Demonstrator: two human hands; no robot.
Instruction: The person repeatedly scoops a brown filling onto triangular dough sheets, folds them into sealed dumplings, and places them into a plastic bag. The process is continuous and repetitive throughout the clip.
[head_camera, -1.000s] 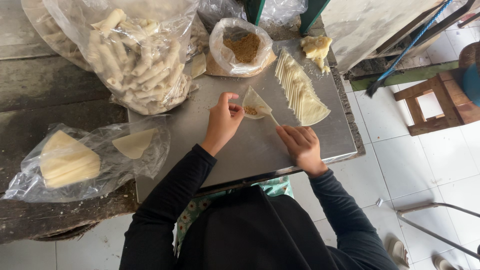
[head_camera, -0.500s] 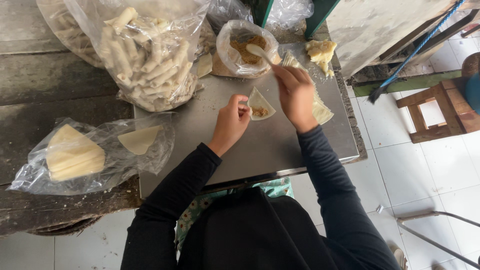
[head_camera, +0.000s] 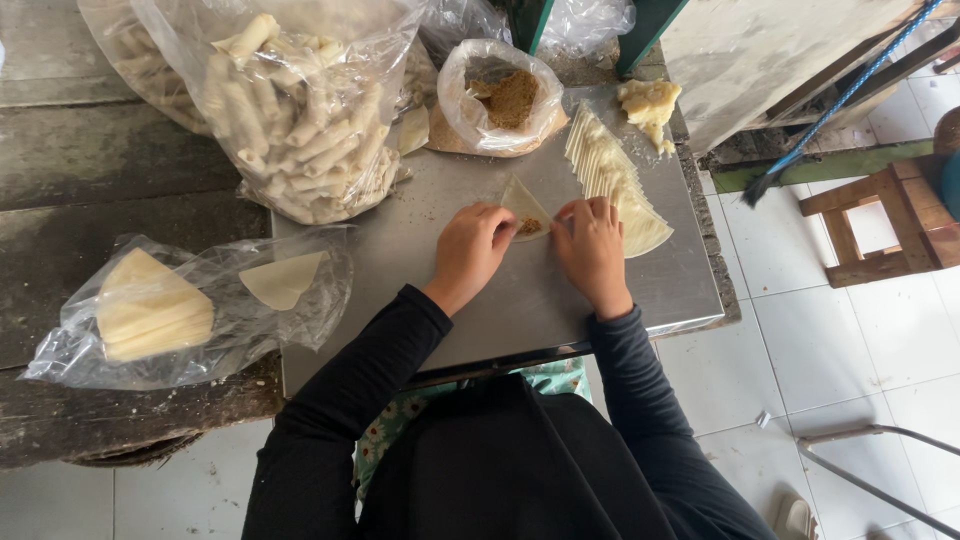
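Triangular pastry wrapper (head_camera: 524, 205), pale cream and thin, lies flat on the metal desk (head_camera: 480, 290) with its apex pointing away from the person and a small heap of brown crumbly filling (head_camera: 529, 226) near its lower edge. Left hand (head_camera: 470, 250) pinches the wrapper's lower left corner, right hand (head_camera: 592, 245) touches its lower right edge (fingers of both curled onto the sheet). It sits between the two hands, just beside the fanned stack of identical wrappers (head_camera: 612, 180).
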